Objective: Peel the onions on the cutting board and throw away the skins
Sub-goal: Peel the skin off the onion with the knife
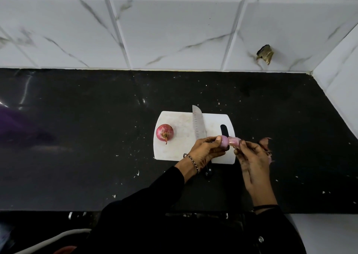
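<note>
A white cutting board (178,124) lies on the black counter. An unpeeled red onion (164,132) sits at the board's left edge. My left hand (206,150) grips a pale, partly peeled onion (224,142) above the board's right side. My right hand (251,157) pinches a strip of pink skin (233,141) that is still joined to that onion. More loose skin (265,142) sticks out behind my right hand.
A knife (198,125) lies across the board, its handle partly under my left hand. The black counter (96,137) is speckled with small white bits. A tiled wall runs behind and on the right. A purple object (11,125) is at the far left.
</note>
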Tool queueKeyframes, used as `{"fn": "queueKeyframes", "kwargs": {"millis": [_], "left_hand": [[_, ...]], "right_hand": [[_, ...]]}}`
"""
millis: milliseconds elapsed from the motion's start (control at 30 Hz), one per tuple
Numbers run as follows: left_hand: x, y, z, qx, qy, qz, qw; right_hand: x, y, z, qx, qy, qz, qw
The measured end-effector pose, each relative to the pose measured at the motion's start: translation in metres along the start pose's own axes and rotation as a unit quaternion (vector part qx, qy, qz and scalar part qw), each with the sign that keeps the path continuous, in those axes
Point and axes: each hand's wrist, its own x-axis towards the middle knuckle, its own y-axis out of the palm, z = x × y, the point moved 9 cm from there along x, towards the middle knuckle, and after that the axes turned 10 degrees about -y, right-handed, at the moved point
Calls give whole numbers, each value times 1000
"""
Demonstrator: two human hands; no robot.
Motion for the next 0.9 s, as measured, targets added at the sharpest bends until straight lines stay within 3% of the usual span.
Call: {"fn": "queueKeyframes", "kwargs": {"millis": [267, 600, 900], "left_hand": [[1, -2, 4, -45, -22, -2, 999], [1, -6, 0, -47, -8, -18, 999], [0, -11, -1, -40, -4, -32, 999]], "right_hand": [[0, -21, -2, -3, 8, -69, 998], [8, -52, 25, -159, -85, -142, 973], [21, -74, 25, -288, -82, -171, 939]]}}
